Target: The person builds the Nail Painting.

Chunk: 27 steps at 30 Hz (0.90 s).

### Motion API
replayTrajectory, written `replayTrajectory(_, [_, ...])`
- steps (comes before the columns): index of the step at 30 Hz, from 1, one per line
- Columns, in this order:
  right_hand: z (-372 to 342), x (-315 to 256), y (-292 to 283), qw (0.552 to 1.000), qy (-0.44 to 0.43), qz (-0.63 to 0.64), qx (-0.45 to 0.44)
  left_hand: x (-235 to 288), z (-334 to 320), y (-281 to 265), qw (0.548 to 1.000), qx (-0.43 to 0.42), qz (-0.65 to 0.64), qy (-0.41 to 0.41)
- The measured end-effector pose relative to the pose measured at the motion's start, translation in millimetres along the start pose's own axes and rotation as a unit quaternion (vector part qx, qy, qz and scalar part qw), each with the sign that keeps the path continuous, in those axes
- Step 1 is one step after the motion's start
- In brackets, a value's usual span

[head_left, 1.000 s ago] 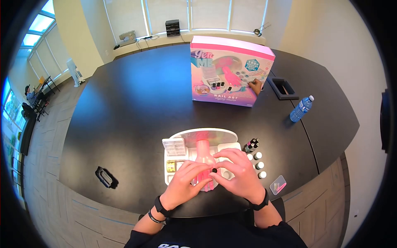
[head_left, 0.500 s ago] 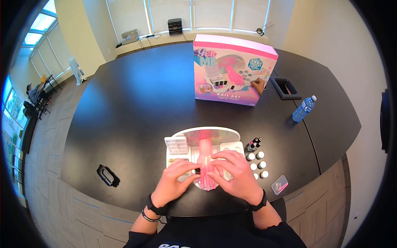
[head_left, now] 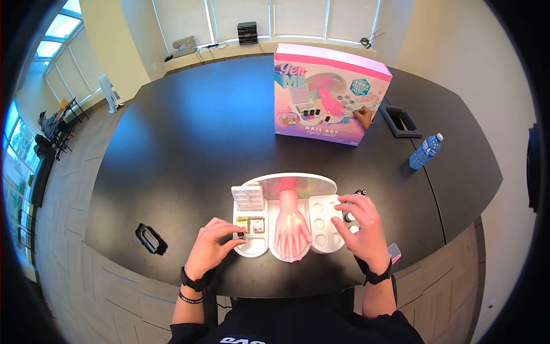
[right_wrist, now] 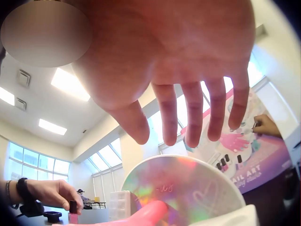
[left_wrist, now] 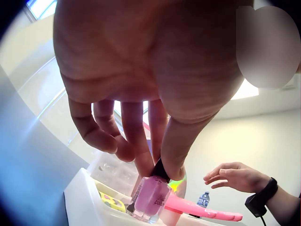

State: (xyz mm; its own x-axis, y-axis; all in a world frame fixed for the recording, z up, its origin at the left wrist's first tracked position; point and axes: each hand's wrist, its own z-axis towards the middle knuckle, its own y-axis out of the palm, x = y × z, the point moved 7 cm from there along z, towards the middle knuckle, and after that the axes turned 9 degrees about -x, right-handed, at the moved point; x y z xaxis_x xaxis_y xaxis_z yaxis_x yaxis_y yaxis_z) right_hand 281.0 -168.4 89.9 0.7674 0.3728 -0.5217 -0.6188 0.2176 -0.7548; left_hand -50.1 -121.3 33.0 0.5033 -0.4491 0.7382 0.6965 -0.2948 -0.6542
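My left hand (head_left: 211, 243) pinches a small nail polish bottle (left_wrist: 150, 197) by its black cap, between thumb and fingertips. The bottle has pink polish inside and hovers over the left section of the white nail art station (head_left: 252, 248). In the middle of the station lies a pink model hand (head_left: 292, 226), fingers toward me. My right hand (head_left: 366, 235) is held out over the station's right section (head_left: 327, 241), fingers spread and relaxed with nothing in them. It hides part of the white-lidded jars (head_left: 354, 229) behind it.
An iridescent oval panel (right_wrist: 188, 188) stands at the station's back. Yellow and pale small packs (head_left: 258, 225) sit in its left section. Farther off are a pink nail art box (head_left: 329, 97) and a water bottle (head_left: 426, 152). A black object (head_left: 149, 238) lies at left.
The hands, earlier together over the model hand, have parted. My left hand has carried the nail polish bottle left; my right hand has moved right, toward the jars.
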Motion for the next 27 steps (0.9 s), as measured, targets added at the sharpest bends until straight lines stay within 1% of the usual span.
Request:
replayTrajectory(1, [0,6,-3,1.000,0.015,-0.003,0.007,-1,0,0,1.000,0.000,0.000,0.000])
replayTrajectory(3, [0,12,-8,1.000,0.019,-0.016,0.012,-2,-1,0,1.000,0.001,0.012,0.003])
replayTrajectory(5, [0,20,-13,0.998,0.053,-0.011,0.017,-6,-3,1,1.000,-0.006,0.011,-0.004])
replayTrajectory(10, [-1,45,-14,0.998,0.063,-0.027,0.015,-12,-5,5,1.000,-0.020,0.009,-0.013])
replayTrajectory(15, [-1,67,-16,0.993,0.103,-0.048,0.027,-13,-6,9,0.999,-0.025,0.023,-0.014])
replayTrajectory(18, [0,80,-15,0.990,0.123,-0.059,0.037,-17,-8,12,0.999,-0.024,0.014,-0.021])
replayTrajectory(24, [2,115,-3,0.983,0.160,-0.076,0.055,-16,-9,13,1.000,-0.018,0.025,-0.004])
replayTrajectory(27, [1,130,3,0.979,0.178,-0.083,0.050,-16,-9,13,1.000,-0.017,0.019,-0.011])
